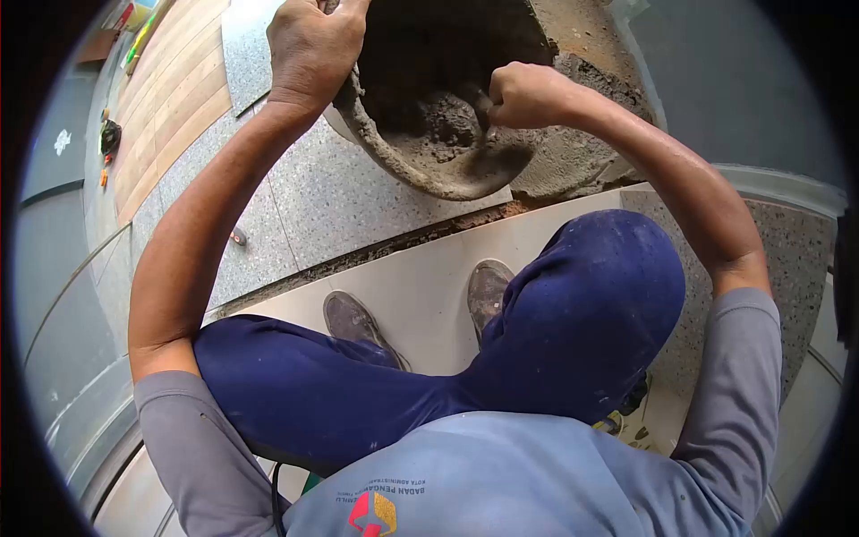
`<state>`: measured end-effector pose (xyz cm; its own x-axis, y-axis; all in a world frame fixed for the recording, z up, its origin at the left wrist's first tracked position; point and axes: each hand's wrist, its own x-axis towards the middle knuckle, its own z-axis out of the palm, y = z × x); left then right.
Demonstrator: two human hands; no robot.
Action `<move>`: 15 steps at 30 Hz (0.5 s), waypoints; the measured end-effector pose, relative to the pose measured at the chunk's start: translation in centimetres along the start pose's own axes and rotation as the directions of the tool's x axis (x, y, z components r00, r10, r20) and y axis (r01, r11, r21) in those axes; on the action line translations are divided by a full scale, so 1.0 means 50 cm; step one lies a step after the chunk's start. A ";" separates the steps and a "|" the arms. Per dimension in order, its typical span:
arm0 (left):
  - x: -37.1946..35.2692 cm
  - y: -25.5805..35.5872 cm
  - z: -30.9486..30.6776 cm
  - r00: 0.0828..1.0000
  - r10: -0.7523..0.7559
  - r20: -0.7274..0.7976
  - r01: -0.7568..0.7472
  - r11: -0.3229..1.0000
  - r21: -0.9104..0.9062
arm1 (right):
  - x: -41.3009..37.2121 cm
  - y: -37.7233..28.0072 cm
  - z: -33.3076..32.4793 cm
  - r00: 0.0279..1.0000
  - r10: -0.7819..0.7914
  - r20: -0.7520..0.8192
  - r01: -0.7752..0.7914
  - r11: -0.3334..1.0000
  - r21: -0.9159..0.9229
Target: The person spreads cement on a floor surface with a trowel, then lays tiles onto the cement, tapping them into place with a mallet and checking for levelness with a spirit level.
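Squatting on a floor of speckled grey tiles (331, 197), a person works wet mortar (443, 121) in a tilted bucket (420, 174).

The bucket sits just ahead of the knees, with its mouth tipped toward the person. The left hand (311, 49) grips the rim at the upper left. The right hand (528, 94), nearer the mortar, is clenched round a tool (490, 134) mostly hidden in the fist. The tool angles down-left into the mortar just below the fingers.
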<state>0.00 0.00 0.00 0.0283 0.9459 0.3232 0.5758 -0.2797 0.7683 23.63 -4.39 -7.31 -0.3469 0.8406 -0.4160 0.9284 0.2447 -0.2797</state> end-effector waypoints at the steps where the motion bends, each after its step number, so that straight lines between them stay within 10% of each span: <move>1: -0.005 -0.001 -0.001 1.000 -0.003 0.018 0.003 1.000 -0.016 | -0.015 -0.007 -0.003 0.995 0.050 0.092 -0.061 0.991 0.122; 5: 0.027 -0.003 -0.003 1.000 0.030 -0.005 -0.030 0.999 -0.043 | -0.040 0.024 0.000 0.970 0.116 0.212 -0.212 0.833 0.512; 15: 0.066 -0.205 -0.066 0.998 -0.061 -0.024 0.060 0.997 -0.039 | -0.184 0.081 -0.071 0.960 0.276 -0.045 -0.153 0.654 0.741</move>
<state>-8.53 5.46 -4.99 -0.0269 0.9569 0.2891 0.5439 -0.2287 0.8074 31.02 -9.40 -1.52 -0.0703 0.8964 -0.4376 0.5611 -0.3271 -0.7603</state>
